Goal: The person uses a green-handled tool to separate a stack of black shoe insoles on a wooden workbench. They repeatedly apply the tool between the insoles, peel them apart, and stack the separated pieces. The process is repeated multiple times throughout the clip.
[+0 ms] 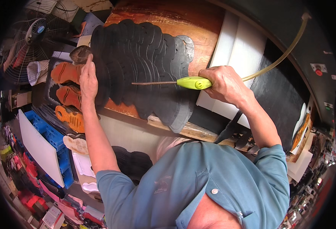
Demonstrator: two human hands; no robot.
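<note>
With the right hand [227, 84], grips a lime-green air gun [192, 82], its thin nozzle [156, 83] aimed left over an overlapping stack of black contoured sheets [137, 57]; with the left hand [88, 82], fingers straight and close together, rests at the stack's left end, just beside a dark brown piece [80, 54], too unclear to tell whether pinching anything. In this head view, has the stack between both hands, spread left to right, each sheet's long axis running roughly from the far side toward the body; left hand nearer, right hand beyond the right end. Works over a worn reddish-brown bench [168, 17], with white sheets [234, 51] beneath and beyond the right hand, and a yellowish hose [286, 54] toward the upper right. To the left, orange shaped pieces [68, 95], a caged fan [36, 31] and a blue plastic pallet [48, 129].
</note>
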